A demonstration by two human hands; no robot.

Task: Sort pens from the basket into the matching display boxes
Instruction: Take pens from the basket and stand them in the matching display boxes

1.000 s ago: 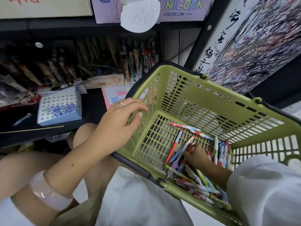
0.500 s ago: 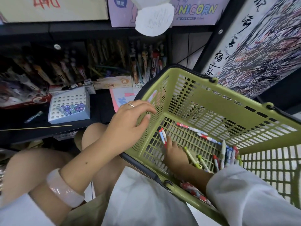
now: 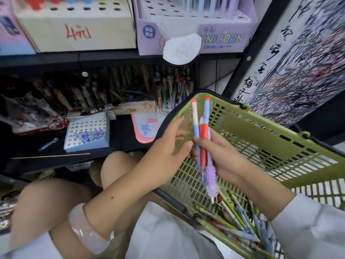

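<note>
A small bunch of pens (image 3: 202,139) is being held upright over the green basket (image 3: 261,139) by the right hand (image 3: 222,156), whose fingers and thumb are being curled round the barrels. The red caps are being pointed upward, and a purple grip section (image 3: 211,181) is being shown below the hand. The left hand (image 3: 168,148) is being kept just beside the bunch, with its fingers loosely extended and its fingertips touching or nearly touching the pens; which cannot be told. No object is being gripped by it. More pens (image 3: 240,221) are being left lying in the near corner of the basket. A white perforated display box (image 3: 87,131) is being seen on the dark shelf (image 3: 56,157) to the left, and a lilac display box (image 3: 196,34) on the shelf above.
</note>
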